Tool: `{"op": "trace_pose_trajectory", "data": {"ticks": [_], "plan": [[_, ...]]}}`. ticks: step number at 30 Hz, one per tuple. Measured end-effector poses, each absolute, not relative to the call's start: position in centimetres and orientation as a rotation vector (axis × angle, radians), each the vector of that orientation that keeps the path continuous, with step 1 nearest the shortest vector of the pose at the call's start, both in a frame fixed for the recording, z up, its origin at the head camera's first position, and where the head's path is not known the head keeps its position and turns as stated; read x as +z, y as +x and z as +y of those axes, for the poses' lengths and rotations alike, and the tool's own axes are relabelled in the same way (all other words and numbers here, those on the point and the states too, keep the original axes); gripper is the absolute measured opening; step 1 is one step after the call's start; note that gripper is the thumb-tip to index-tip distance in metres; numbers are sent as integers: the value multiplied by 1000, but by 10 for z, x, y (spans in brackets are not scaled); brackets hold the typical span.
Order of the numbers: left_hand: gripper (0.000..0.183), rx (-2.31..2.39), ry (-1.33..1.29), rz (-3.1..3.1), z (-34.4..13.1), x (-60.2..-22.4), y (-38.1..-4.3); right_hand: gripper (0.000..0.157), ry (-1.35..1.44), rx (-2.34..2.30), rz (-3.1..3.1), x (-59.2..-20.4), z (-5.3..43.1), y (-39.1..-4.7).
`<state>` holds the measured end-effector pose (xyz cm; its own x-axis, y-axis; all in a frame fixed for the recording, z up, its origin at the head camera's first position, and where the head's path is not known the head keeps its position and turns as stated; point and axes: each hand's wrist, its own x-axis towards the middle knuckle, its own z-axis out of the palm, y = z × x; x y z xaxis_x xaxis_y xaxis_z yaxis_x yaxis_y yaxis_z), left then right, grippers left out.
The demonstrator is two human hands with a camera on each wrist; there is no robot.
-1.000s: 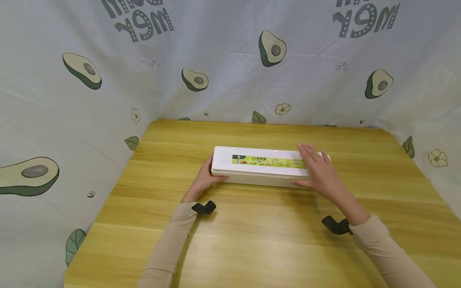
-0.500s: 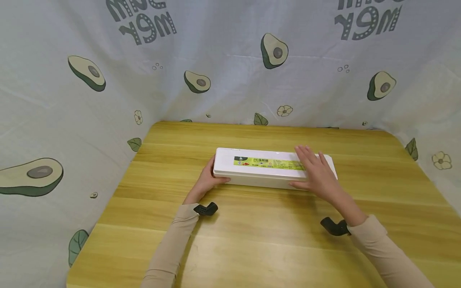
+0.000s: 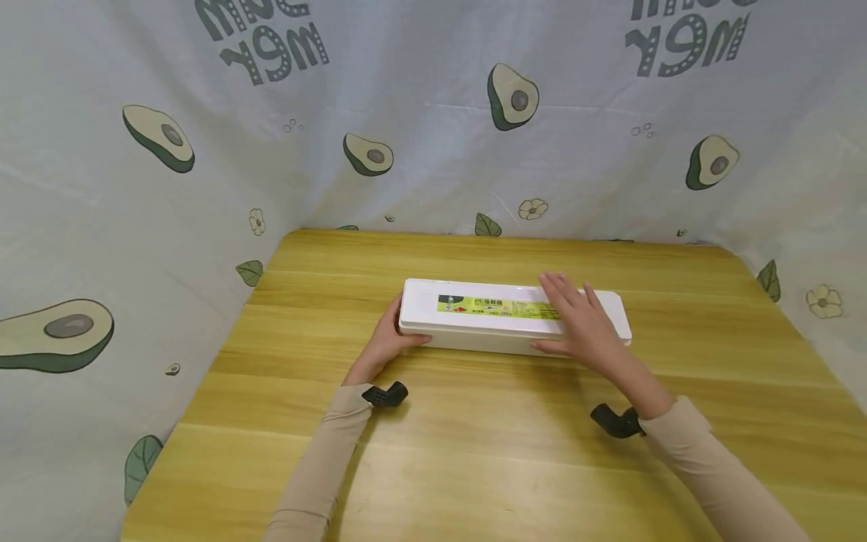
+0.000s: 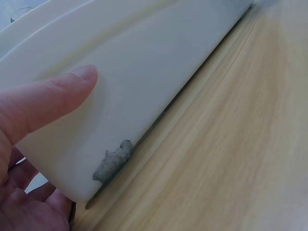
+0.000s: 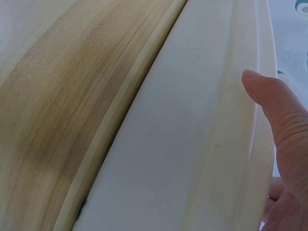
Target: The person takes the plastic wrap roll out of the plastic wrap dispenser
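A long white cling film box (image 3: 484,324) with a green and yellow label (image 3: 501,307) lies on the wooden table. My left hand (image 3: 387,339) grips its left end. In the left wrist view the thumb (image 4: 53,98) lies on the front side, with the other fingers round the end, partly hidden. Over the right part of the lid, my right hand (image 3: 582,327) spreads with nearly straight fingers, covering the label's right end. In the right wrist view its thumb (image 5: 284,120) is at the lid's front edge; whether it touches cannot be seen.
The wooden table top (image 3: 460,436) stretches out on all sides of the box. Behind and beside it hangs a pale curtain (image 3: 433,165) printed with avocados. A grey torn patch (image 4: 113,161) marks the box's lower corner. Black wrist mounts (image 3: 386,394) sit at both cuffs.
My right hand has slid leftward along the lid, uncovering more of the box's right end. The left hand and the box have stayed in place.
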<state>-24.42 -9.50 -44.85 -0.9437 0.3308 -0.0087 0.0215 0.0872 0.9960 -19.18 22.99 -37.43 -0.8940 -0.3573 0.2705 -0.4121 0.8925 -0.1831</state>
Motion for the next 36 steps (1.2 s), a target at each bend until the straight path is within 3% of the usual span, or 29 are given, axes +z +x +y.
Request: {"op": "trace_pose_trajectory", "data": {"ticks": [36], "plan": [[97, 1951, 403, 2169, -97, -457, -248, 106, 674, 318, -2871, -375, 202, -206]]}}
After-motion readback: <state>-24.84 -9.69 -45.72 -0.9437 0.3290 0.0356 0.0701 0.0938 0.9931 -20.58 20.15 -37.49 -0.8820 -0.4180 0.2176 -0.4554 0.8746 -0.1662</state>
